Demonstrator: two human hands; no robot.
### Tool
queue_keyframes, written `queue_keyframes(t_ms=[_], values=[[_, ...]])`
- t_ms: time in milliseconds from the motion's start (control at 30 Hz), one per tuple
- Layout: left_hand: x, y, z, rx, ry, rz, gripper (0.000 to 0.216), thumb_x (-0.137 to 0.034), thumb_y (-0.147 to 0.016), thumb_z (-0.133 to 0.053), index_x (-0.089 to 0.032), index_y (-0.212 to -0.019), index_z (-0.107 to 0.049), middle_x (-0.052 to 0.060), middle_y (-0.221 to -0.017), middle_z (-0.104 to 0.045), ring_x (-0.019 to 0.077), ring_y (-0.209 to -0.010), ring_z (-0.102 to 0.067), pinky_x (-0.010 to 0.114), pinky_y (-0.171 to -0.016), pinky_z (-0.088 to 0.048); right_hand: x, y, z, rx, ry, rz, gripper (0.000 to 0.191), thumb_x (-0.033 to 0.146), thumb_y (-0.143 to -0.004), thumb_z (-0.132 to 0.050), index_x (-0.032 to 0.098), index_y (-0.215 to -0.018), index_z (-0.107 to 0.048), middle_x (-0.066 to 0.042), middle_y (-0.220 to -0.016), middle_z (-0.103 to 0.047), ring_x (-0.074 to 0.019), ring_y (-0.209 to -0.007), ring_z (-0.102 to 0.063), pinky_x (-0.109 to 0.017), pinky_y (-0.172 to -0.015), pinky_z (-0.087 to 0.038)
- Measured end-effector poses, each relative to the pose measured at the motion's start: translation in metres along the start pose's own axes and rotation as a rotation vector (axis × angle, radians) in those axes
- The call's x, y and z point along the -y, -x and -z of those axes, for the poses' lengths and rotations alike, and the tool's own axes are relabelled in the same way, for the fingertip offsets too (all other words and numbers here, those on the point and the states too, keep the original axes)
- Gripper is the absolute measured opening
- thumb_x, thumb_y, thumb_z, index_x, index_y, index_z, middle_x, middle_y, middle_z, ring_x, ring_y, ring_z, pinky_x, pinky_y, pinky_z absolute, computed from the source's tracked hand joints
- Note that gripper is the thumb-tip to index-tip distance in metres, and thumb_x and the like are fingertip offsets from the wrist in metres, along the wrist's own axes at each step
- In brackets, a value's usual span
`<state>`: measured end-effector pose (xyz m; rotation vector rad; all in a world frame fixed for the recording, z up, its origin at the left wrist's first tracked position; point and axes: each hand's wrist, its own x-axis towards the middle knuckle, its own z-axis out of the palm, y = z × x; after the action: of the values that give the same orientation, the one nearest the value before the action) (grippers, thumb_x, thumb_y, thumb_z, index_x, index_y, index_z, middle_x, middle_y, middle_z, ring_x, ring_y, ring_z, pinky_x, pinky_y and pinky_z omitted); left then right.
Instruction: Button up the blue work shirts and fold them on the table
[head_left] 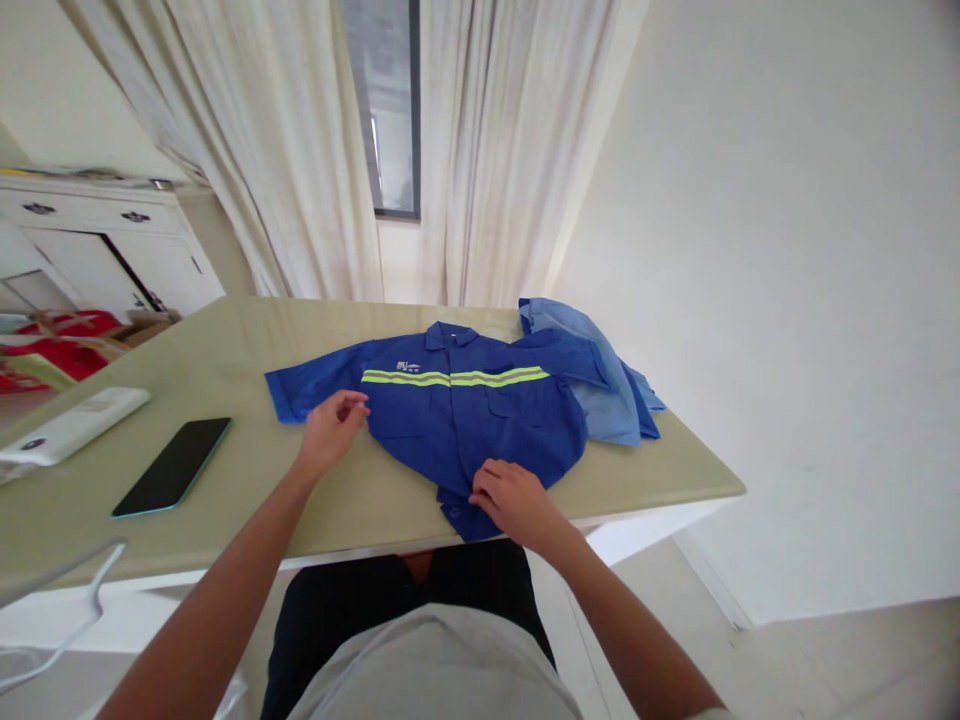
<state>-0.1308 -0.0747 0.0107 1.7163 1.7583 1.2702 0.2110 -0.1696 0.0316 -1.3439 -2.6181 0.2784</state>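
From the head camera, a royal-blue short-sleeved work shirt with a yellow-green reflective band across the chest lies face up and flat on the pale green tabletop, collar away from the person and hem hanging slightly over the near edge. The left hand rests at the shirt's side seam just under the spread sleeve, fingers curled and lightly pinching the cloth edge. The right hand lies palm down on the hem near the button placket, fingers together and slightly bent, pressing the fabric; whether it pinches the edge cannot be told.

The shirt looks like thin woven cotton: light, limp and easily creased, with no stiffness except at the collar and the stitched band. It should slide readily on the smooth top, so seams, sleeve ends, shoulders and hem corners seem the surest places to take hold.

A lighter blue garment lies bunched, touching the shirt's far sleeve. A black phone and a white remote control lie well apart on the person's left.
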Motion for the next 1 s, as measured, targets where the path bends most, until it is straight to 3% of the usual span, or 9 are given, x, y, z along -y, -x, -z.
queue_keyframes(t_ms=[133, 267, 367, 467, 567, 667, 800, 900, 1000], values=[[-0.019, 0.029, -0.009, 0.266, 0.007, -0.101, 0.032, -0.052, -0.096, -0.049, -0.023, -0.103, -0.063, -0.001, -0.068, -0.069, 0.0191, -0.060, -0.063, 0.029, -0.059, -0.048, -0.018, -0.010, 0.027, -0.134, -0.148, -0.036, 0.013, 0.030, -0.100, -0.067, 0.021, -0.089, -0.068, -0.004, -0.092, -0.069, -0.0205, -0.084, -0.065, -0.031, -0.076, -0.047], [-0.021, 0.029, -0.022, 0.529, -0.170, -0.287, 0.027, -0.045, -0.093, -0.055, -0.024, -0.091, -0.070, 0.006, -0.087, -0.076, 0.0258, -0.084, -0.071, 0.038, -0.080, -0.055, -0.047, -0.016, 0.053, -0.549, -0.585, -0.131, 0.024, 0.044, -0.098, -0.066, 0.022, -0.088, -0.069, -0.002, -0.084, -0.069, -0.0186, -0.078, -0.064, -0.030, -0.074, -0.048], [-0.019, 0.019, -0.038, 0.413, -0.256, -0.379, 0.045, -0.037, -0.087, -0.061, -0.020, -0.129, -0.065, 0.015, -0.133, -0.068, 0.0340, -0.122, -0.064, 0.050, -0.106, -0.049, -0.080, -0.026, 0.058, -0.846, -1.020, -0.346, 0.036, 0.057, -0.085, -0.074, 0.022, -0.084, -0.069, 0.001, -0.074, -0.067, -0.0179, -0.070, -0.061, -0.029, -0.066, -0.050], [-0.022, 0.004, -0.053, 0.306, -0.342, -0.331, 0.076, -0.040, -0.087, -0.065, -0.020, -0.156, -0.041, 0.019, -0.157, -0.048, 0.0407, -0.138, -0.050, 0.061, -0.110, -0.044, -0.109, -0.036, 0.047, -0.869, -1.393, -0.528, 0.042, 0.059, -0.069, -0.085, 0.022, -0.078, -0.067, 0.000, -0.066, -0.068, -0.0209, -0.065, -0.063, -0.033, -0.063, -0.053], [-0.029, -0.016, -0.070, 0.255, -0.376, -0.302, 0.097, -0.047, -0.083, -0.074, -0.022, -0.164, -0.027, 0.021, -0.165, -0.036, 0.0477, -0.144, -0.041, 0.067, -0.112, -0.039, -0.122, -0.039, 0.026, -0.884, -1.507, -0.591, 0.040, 0.055, -0.064, -0.089, 0.023, -0.075, -0.068, -0.001, -0.067, -0.071, -0.0226, -0.067, -0.066, -0.036, -0.065, -0.056], [-0.035, -0.043, -0.089, 0.255, -0.235, -0.348, 0.101, -0.048, -0.082, -0.074, -0.019, -0.164, -0.023, 0.021, -0.164, -0.039, 0.0448, -0.146, -0.042, 0.063, -0.117, -0.037, -0.124, -0.039, 0.005, -0.962, -1.498, -0.586, 0.042, 0.056, -0.063, -0.090, 0.022, -0.072, -0.067, 0.000, -0.066, -0.070, -0.0187, -0.062, -0.064, -0.032, -0.062, -0.054], [-0.045, -0.084, -0.110, 0.213, -0.007, -0.225, 0.059, -0.029, -0.095, -0.052, -0.015, -0.152, -0.046, 0.019, -0.142, -0.063, 0.0333, -0.130, -0.061, 0.052, -0.115, -0.045, -0.124, -0.034, -0.015, -1.020, -1.446, -0.568, 0.047, 0.059, -0.063, -0.089, 0.020, -0.081, -0.072, 0.001, -0.070, -0.070, -0.0146, -0.061, -0.060, -0.028, -0.060, -0.050], [-0.062, -0.114, -0.106, 0.164, 0.103, -0.157, 0.043, -0.019, -0.089, -0.053, -0.018, -0.131, -0.064, 0.014, -0.131, -0.070, 0.0301, -0.123, -0.064, 0.050, -0.112, -0.048, -0.127, -0.028, -0.023, -1.049, -1.387, -0.579, 0.048, 0.057, -0.063, -0.090, 0.019, -0.088, -0.073, 0.001, -0.076, -0.071, -0.0155, -0.065, -0.061, -0.028, -0.061, -0.049], [-0.082, -0.134, -0.085, 0.211, 0.277, -0.041, 0.044, -0.021, -0.085, -0.056, -0.021, -0.128, -0.064, 0.010, -0.114, -0.074, 0.0258, -0.102, -0.069, 0.047, -0.095, -0.058, -0.127, -0.025, -0.025, -1.115, -1.343, -0.562, 0.045, 0.053, -0.065, -0.090, 0.020, -0.091, -0.072, -0.001, -0.084, -0.073, -0.0173, -0.073, -0.064, -0.029, -0.066, -0.050]])
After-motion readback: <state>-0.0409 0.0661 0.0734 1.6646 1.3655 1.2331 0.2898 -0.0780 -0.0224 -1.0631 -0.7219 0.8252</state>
